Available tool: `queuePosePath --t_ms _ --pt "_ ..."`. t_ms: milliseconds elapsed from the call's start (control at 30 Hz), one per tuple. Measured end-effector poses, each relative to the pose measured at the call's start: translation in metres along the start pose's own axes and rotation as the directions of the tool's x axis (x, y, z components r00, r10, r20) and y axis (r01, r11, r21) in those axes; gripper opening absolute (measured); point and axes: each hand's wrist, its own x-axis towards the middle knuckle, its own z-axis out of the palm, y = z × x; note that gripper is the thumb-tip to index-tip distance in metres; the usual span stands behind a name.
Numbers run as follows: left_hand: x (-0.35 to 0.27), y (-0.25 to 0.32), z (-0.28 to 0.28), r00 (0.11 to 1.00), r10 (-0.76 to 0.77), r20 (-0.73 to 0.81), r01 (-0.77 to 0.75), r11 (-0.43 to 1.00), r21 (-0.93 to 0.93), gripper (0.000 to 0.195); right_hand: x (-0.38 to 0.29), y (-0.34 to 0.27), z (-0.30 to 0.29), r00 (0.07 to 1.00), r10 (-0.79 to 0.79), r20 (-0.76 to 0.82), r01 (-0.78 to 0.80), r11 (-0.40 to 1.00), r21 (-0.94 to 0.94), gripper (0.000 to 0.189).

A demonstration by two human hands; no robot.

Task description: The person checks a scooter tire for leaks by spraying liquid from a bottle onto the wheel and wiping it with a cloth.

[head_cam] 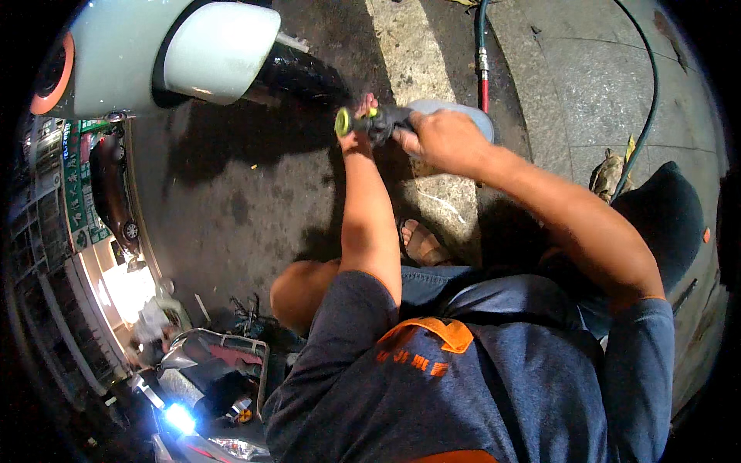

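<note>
My right hand (443, 139) is closed around the rear of a black hand-held tool (383, 124) with a yellow-green ring at its front end. The tool points left across the picture. My left hand (354, 139) is under the front of the tool, its fingers showing past the far side; the tool hides most of its palm. Some blur covers the tool, so its exact kind is unclear. A pale grey-blue rounded object (483, 122) shows behind my right hand, mostly hidden. Beyond the ring is a dark, glossy, tyre-like part (301, 75).
A light-coloured vehicle (121, 52) with a rounded white panel (220, 52) stands at upper left. A hose (482, 35) with a metal coupling and red end lies beside the painted stripe (431, 63). Another hose (651, 87) crosses the paving. A scooter (208, 370) with a bright lamp is at lower left.
</note>
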Motion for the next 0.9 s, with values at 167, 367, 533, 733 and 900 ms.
queuePosePath --t_ms 167,367,533,733,900 --pt "0.007 0.006 0.021 0.912 -0.277 -0.302 0.174 0.929 -0.326 0.077 0.036 0.033 -0.031 0.991 0.136 -0.003 -0.132 0.960 0.246 0.065" --pt "-0.027 -0.003 0.070 0.977 -0.077 -0.201 0.071 0.997 -0.038 0.065 0.058 0.038 -0.044 0.997 -0.044 -0.060 0.064 0.918 0.390 0.070" --pt "-0.012 0.007 0.044 0.964 -0.262 0.052 0.267 0.934 -0.237 0.055 0.057 0.039 -0.042 0.996 0.066 0.061 -0.084 0.926 0.367 0.071" --pt "0.004 0.008 0.000 0.991 -0.026 0.131 0.032 0.998 -0.045 0.055 0.033 0.033 -0.020 0.996 0.032 0.081 -0.044 0.987 0.154 0.060" --pt "0.004 0.001 0.013 0.995 -0.016 0.097 0.022 0.998 -0.064 0.058 0.004 0.009 0.000 0.998 -0.064 0.006 0.063 0.993 0.104 0.052"
